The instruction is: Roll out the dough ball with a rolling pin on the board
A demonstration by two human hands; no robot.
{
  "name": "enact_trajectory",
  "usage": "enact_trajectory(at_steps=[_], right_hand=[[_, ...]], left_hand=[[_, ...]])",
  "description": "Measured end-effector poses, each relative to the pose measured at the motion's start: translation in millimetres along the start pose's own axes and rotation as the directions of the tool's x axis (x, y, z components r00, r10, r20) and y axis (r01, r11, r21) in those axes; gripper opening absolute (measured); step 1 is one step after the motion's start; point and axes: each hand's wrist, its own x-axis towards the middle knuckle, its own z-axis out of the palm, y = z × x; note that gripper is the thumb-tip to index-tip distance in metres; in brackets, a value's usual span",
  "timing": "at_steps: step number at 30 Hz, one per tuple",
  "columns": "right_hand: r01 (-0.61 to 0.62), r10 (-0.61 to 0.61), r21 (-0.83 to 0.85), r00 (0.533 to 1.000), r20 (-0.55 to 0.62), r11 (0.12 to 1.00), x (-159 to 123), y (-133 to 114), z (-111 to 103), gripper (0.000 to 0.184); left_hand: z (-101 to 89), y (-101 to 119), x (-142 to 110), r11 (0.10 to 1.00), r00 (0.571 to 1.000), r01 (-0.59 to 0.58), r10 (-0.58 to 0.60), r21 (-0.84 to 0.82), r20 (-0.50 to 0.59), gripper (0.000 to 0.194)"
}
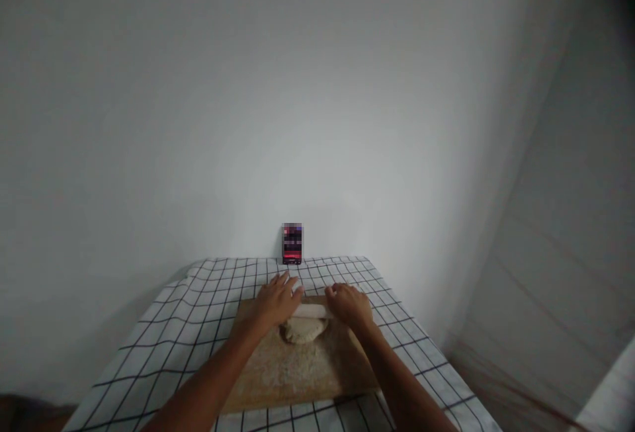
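A pale rolling pin lies crosswise at the far side of a floured wooden board. Just on the near side of the pin is a flattened, rounded piece of dough, its far edge meeting or passing under the pin. My left hand rests palm down over the pin's left end, fingers stretched forward and apart. Over the right end, my right hand has its fingers curled round the pin. Both ends of the pin are hidden beneath the hands.
A white cloth with a dark grid covers the table under the board. At the table's far edge a phone with a lit screen stands upright against the pale wall. On the right hangs a sheer, pale surface.
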Motion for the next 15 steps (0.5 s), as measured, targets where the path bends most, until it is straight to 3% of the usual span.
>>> enact_trajectory(at_steps=[5,10,15], right_hand=[[0.069,-0.07,-0.014,0.996,-0.05,0.998,-42,-4,-4,0.042],[0.133,-0.124,0.052,0.982,-0.143,0.99,-83,-1,8,0.04],[0.195,-0.174,0.092,0.963,-0.204,0.976,-89,5,13,0.038]], left_hand=[[-8.2,10,-37,0.998,0.997,-0.055,0.056,0.009,-0.057,0.048],[-13.9,17,-80,0.989,0.984,-0.138,0.131,-0.054,-0.117,0.049],[-19.6,22,-95,0.987,0.99,-0.132,0.127,-0.091,-0.057,0.051]])
